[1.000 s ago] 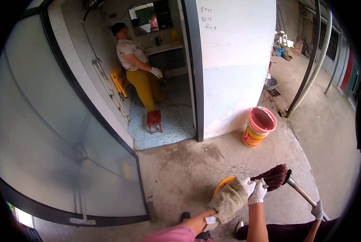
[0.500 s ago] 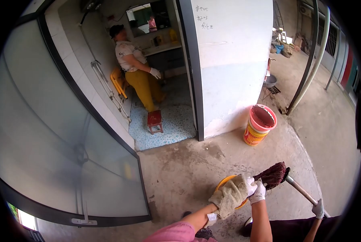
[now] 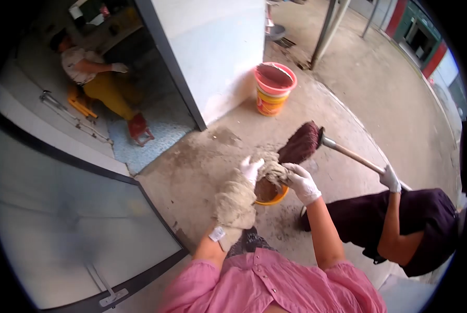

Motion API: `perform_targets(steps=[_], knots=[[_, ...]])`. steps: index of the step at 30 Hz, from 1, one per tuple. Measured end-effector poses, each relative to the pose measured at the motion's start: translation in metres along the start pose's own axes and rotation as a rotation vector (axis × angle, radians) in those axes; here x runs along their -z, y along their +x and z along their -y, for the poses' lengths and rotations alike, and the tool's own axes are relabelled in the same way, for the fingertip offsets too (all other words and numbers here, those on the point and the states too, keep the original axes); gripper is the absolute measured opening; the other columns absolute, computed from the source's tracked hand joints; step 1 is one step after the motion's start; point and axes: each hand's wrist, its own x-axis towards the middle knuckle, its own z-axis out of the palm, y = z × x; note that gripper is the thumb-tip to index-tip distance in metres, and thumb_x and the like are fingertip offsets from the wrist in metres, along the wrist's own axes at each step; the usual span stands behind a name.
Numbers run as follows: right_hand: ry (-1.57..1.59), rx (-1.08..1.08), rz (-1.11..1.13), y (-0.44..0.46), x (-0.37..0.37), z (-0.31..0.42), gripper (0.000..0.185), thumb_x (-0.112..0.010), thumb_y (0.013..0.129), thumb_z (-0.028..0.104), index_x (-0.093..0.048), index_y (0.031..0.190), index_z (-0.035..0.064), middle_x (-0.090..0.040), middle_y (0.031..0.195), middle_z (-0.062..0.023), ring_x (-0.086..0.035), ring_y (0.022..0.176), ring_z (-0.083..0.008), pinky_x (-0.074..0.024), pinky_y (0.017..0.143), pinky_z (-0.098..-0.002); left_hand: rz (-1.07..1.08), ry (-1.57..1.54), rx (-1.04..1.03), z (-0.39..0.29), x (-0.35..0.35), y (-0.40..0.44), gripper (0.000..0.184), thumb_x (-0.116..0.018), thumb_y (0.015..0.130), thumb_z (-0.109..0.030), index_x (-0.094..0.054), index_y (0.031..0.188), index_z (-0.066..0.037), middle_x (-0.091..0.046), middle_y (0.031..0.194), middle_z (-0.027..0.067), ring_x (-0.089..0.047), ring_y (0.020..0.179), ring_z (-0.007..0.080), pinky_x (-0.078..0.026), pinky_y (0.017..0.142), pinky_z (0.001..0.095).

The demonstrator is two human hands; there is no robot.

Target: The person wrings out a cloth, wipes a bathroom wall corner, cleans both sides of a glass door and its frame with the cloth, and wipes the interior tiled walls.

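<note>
My left hand (image 3: 250, 168), in a white glove with a beige cloth (image 3: 234, 204) wrapped round the forearm, touches one side of a bunched greyish rag (image 3: 273, 169). From the other side my right hand (image 3: 302, 183), also white-gloved, has its fingers closed on the rag. Both hands are above a yellow-rimmed basin (image 3: 275, 201) holding murky brown contents. Just beyond the rag is a dark red mop head (image 3: 302, 143); another person's gloved hand (image 3: 390, 179) grips its pole.
A pink basin (image 3: 276, 78) sits on a yellow-and-red bucket (image 3: 270, 103) by the white wall. A frosted door (image 3: 77, 219) stands at the left. Through the doorway are a person (image 3: 95, 73) and a red stool (image 3: 138, 129). Someone in dark clothes (image 3: 431, 224) is at the right.
The view has tilted down and turned right. My hands have moved apart and now have the greyish rag between them over the basin, away from the mop strands.
</note>
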Motion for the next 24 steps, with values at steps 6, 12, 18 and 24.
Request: perform_targets(steps=[6, 12, 18, 24], knots=[[-0.486, 0.059, -0.048, -0.006, -0.033, 0.037, 0.049, -0.074, 0.082, 0.013, -0.053, 0.124, -0.0006, -0.065, 0.105, -0.0087, -0.06, 0.095, -0.0128, -0.0493, 0.085, -0.0277, 0.172, 0.033, -0.017, -0.016, -0.008, -0.017, 0.021, -0.068, 0.086, -0.011, -0.064, 0.104, 0.0, -0.067, 0.096, 0.0058, -0.063, 0.083, 0.0148, -0.052, 0.078, 0.0288], [-0.357, -0.024, 0.326, 0.01, -0.012, 0.034, 0.046, -0.064, 0.088, 0.007, -0.049, 0.13, 0.0001, -0.06, 0.117, -0.0044, -0.054, 0.107, -0.0125, -0.0472, 0.091, -0.0289, 0.162, 0.17, -0.058, -0.012, -0.005, -0.018, 0.029, -0.069, 0.087, -0.023, -0.065, 0.105, 0.0, -0.067, 0.097, 0.0048, -0.061, 0.087, 0.0129, -0.05, 0.081, 0.0274], [-0.313, 0.138, 0.109, 0.001, -0.027, 0.068, 0.018, -0.059, 0.093, 0.02, -0.056, 0.096, 0.0022, -0.056, 0.083, 0.003, -0.049, 0.075, -0.0044, -0.0442, 0.067, -0.0213, 0.36, 0.162, 0.017, -0.037, -0.02, -0.039, 0.039, -0.074, 0.081, -0.011, -0.059, 0.115, 0.003, -0.065, 0.104, 0.0057, -0.061, 0.095, 0.0132, -0.05, 0.086, 0.0276], [-0.25, 0.109, 0.179, -0.002, -0.052, 0.093, 0.021, -0.067, 0.083, 0.01, -0.056, 0.099, 0.0028, -0.058, 0.085, -0.0022, -0.053, 0.081, -0.0071, -0.0477, 0.073, -0.0245, 0.418, 0.279, 0.139, -0.048, -0.02, -0.043, 0.049, -0.075, 0.073, 0.001, -0.057, 0.119, 0.001, -0.064, 0.108, 0.0077, -0.06, 0.096, 0.0151, -0.048, 0.088, 0.0294]])
